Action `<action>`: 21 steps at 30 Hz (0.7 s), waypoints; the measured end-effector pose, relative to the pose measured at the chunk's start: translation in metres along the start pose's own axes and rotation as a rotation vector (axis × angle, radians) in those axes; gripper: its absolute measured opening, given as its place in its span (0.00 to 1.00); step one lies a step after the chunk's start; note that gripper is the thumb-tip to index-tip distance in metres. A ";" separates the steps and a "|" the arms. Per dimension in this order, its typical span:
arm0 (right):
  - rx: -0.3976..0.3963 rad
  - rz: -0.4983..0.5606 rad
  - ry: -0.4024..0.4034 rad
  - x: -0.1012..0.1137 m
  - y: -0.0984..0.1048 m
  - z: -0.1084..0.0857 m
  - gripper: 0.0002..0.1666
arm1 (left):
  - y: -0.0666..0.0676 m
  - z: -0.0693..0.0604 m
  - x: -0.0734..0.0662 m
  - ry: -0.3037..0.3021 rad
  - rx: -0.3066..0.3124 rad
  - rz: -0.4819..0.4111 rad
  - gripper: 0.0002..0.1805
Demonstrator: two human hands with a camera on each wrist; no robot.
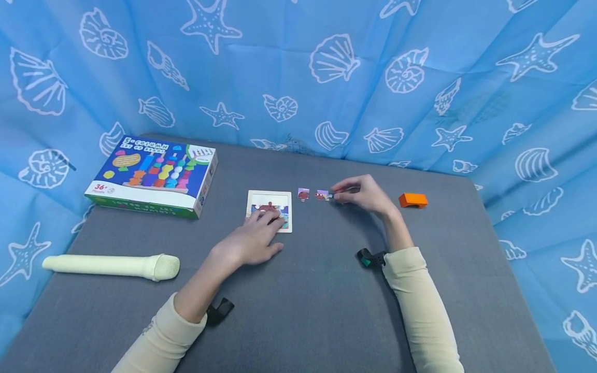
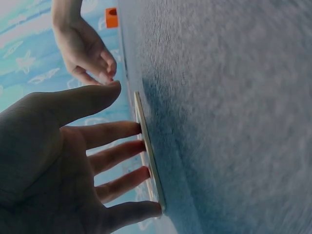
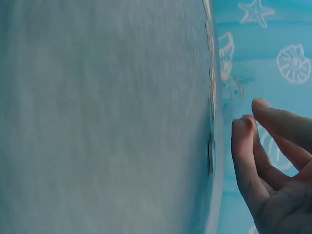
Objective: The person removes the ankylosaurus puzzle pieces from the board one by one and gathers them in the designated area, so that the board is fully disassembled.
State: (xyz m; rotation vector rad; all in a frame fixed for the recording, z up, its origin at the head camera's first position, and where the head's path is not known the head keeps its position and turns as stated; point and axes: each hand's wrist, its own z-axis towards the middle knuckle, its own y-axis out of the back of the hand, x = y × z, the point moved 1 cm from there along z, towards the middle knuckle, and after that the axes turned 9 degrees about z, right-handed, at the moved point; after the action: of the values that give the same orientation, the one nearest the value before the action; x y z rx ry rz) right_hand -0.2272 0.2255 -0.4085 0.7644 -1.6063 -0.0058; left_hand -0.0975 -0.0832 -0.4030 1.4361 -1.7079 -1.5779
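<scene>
In the head view a small square puzzle board [image 1: 289,210] with a pale rim lies mid-table, a brown and blue picture partly filling it. My left hand [image 1: 255,239] rests its fingertips on the board and hides part of the picture; the left wrist view shows these fingers [image 2: 119,158] spread and fairly straight against the board's edge [image 2: 151,163]. Right of the board lie a purple-and-brown puzzle piece [image 1: 303,194] and another colourful piece [image 1: 322,195]. Just beside the latter hovers my right hand [image 1: 366,196], its fingers loosely bent, with nothing visible between thumb and fingertips in the right wrist view.
A bead-toy box [image 1: 151,173] stands at the back left, and a pale green toy microphone [image 1: 112,266] lies in front of it. An orange arch block [image 1: 413,200] is right of my right hand. Behind the grey table [image 1: 308,311] hangs a blue shell-patterned curtain [image 1: 280,67].
</scene>
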 end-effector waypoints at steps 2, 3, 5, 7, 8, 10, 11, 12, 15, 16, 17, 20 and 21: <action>0.015 0.017 0.027 0.003 -0.006 0.000 0.17 | 0.000 0.000 0.002 -0.012 0.000 0.006 0.34; 0.026 0.026 0.042 0.005 -0.009 0.000 0.17 | 0.000 0.000 0.002 -0.015 0.002 0.009 0.34; 0.053 0.040 0.070 0.009 -0.016 0.000 0.16 | 0.000 0.001 0.004 -0.019 0.005 0.015 0.34; 0.073 0.046 0.089 0.013 -0.023 0.001 0.16 | -0.001 0.002 0.005 -0.024 0.002 0.020 0.34; 0.084 0.049 0.096 0.015 -0.027 0.001 0.16 | -0.002 0.003 0.005 -0.025 0.001 0.020 0.34; 0.101 0.050 0.111 0.020 -0.034 0.003 0.15 | -0.004 0.005 0.007 -0.029 -0.005 0.015 0.35; 0.110 0.053 0.118 0.022 -0.038 0.004 0.15 | -0.008 0.007 0.010 -0.033 -0.018 0.007 0.35; 0.117 0.053 0.123 0.024 -0.041 0.005 0.14 | -0.009 0.008 0.011 -0.037 -0.024 0.007 0.35; 0.143 0.044 0.140 0.030 -0.052 0.009 0.14 | -0.017 0.011 0.017 -0.052 -0.047 0.020 0.36; 0.153 0.040 0.143 0.032 -0.056 0.010 0.14 | -0.017 0.011 0.017 -0.053 -0.043 0.026 0.36; 0.161 0.040 0.142 0.034 -0.060 0.012 0.14 | -0.017 0.010 0.017 -0.050 -0.033 0.029 0.37; 0.188 0.037 0.146 0.039 -0.071 0.016 0.15 | -0.009 0.004 0.010 -0.032 0.022 0.029 0.39; 0.200 0.040 0.148 0.041 -0.075 0.018 0.14 | -0.008 0.003 0.009 -0.025 0.043 0.021 0.40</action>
State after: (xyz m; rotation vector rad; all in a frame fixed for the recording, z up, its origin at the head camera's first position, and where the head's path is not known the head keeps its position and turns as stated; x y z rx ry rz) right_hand -0.2076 0.1406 -0.4074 0.8658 -1.4945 0.2390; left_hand -0.0998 -0.0880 -0.4138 1.4201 -1.7751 -1.5641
